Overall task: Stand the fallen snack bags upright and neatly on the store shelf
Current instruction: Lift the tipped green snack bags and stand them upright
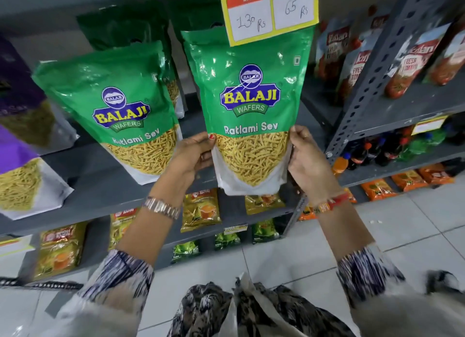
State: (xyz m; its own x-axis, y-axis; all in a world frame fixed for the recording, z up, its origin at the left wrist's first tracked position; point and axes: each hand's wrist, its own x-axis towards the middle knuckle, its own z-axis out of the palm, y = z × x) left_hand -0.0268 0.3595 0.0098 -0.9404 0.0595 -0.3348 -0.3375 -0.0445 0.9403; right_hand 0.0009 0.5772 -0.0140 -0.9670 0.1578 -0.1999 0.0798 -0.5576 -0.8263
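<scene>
A green Balaji Ratlami Sev bag (249,105) is held upright in front of the grey shelf (100,185), its bottom hanging just past the shelf's front edge. My left hand (193,155) grips its lower left side and my right hand (307,158) grips its lower right side. A second green Sev bag (113,105) stands tilted on the shelf to the left. Behind these, more green bags (120,27) stand in shadow. Two purple bags (22,105) lean at the far left.
A yellow price tag (269,12) hangs over the held bag's top. Tomato sauce pouches (352,57) fill the right rack behind a perforated metal post (372,75). Small gold packets (201,210) and drink bottles (382,150) sit on lower shelves. White floor tiles lie below.
</scene>
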